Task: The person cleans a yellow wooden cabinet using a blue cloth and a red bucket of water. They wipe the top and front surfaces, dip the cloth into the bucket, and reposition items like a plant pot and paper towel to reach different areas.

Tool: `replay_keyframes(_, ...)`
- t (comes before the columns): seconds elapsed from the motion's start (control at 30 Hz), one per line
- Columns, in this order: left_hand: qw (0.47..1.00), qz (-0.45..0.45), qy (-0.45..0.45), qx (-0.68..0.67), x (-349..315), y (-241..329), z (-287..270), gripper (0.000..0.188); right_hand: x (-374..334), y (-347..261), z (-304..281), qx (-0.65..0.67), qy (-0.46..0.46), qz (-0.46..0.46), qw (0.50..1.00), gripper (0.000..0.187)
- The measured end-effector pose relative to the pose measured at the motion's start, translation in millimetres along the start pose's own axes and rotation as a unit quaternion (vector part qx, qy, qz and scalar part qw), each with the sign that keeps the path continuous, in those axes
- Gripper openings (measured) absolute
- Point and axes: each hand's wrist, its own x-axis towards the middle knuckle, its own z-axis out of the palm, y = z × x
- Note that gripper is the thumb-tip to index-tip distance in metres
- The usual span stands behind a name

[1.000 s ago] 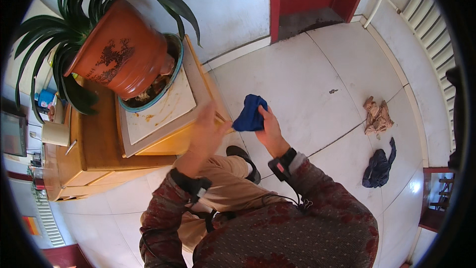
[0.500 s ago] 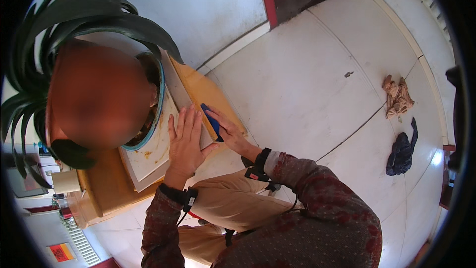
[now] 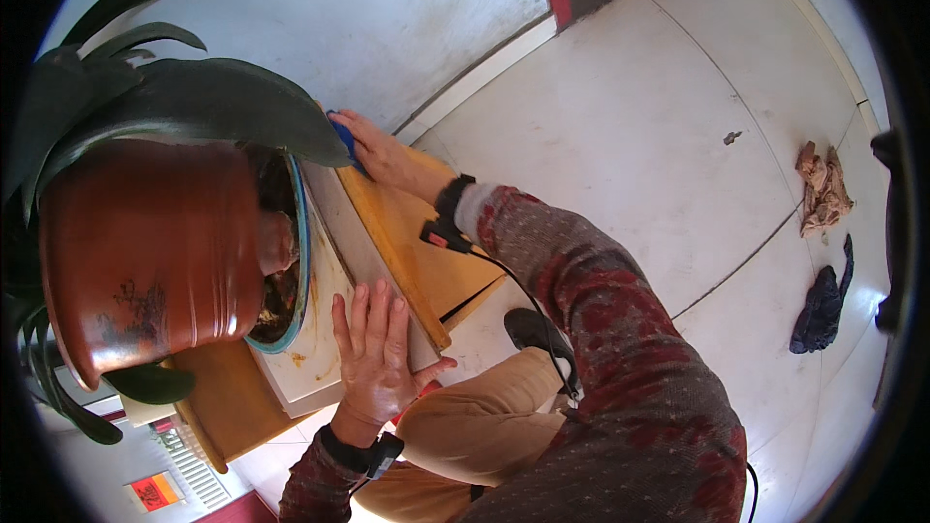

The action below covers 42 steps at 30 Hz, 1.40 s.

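My right hand [image 3: 389,157] is closed around a blue pad [image 3: 349,142], pressed to the far end of a wooden stand's yellow-brown edge [image 3: 373,223]. The pad's exact kind is hard to make out, and the fingers partly cover it. My left hand [image 3: 373,353] lies with its fingers spread on the light board [image 3: 334,305] that tops the stand, near its front corner. On the board sits a blue-rimmed dish [image 3: 302,261] with dark matter inside. A glossy red-brown plant pot [image 3: 155,252] rises from the dish, hiding part of it.
Long dark green leaves [image 3: 213,102] spread from the pot toward my right hand. A pale wall [image 3: 387,19] stands behind the stand. On the tiled floor [image 3: 601,165] lie a crumpled brown cloth [image 3: 823,189] and a black crumpled item [image 3: 820,310].
My right hand has moved the blue pad away from me along the stand's edge to its far end. My left hand stays on the board. The view has shifted, showing the pot closer.
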Motion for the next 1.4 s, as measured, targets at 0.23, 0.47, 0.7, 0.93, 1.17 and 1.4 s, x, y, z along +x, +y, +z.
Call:
replay_keyframes(0.23,0.999,-0.004,0.029,-0.031,0.2,1.6,-1.2,0.095,45.9,10.5,6.4,0.363,0.098,0.268,0.887,0.042)
replay_keyframes(0.47,1.000,-0.001,0.023,-0.008,-0.4,-0.6,0.1,0.098,23.6,-36.6,-7.1,0.072,0.072,0.114,0.988,0.034)
replay_keyframes(0.7,0.999,0.006,0.042,0.017,-1.2,0.4,2.2,0.104,-79.7,-134.2,-27.3,0.004,0.023,0.097,0.995,0.036)
replay_keyframes(0.93,0.997,-0.001,0.072,0.014,-1.8,2.4,3.2,0.108,-210.6,-247.5,-31.9,0.128,0.044,0.222,0.965,0.034)
replay_keyframes(1.17,0.997,-0.010,0.081,0.012,-1.7,3.5,4.8,0.112,-205.3,-202.1,-13.1,0.043,0.129,0.219,0.966,0.042)
replay_keyframes(1.4,0.997,-0.003,0.071,0.012,1.4,0.8,6.1,0.109,-269.3,-82.4,-6.7,-0.042,0.152,0.265,0.951,0.044)
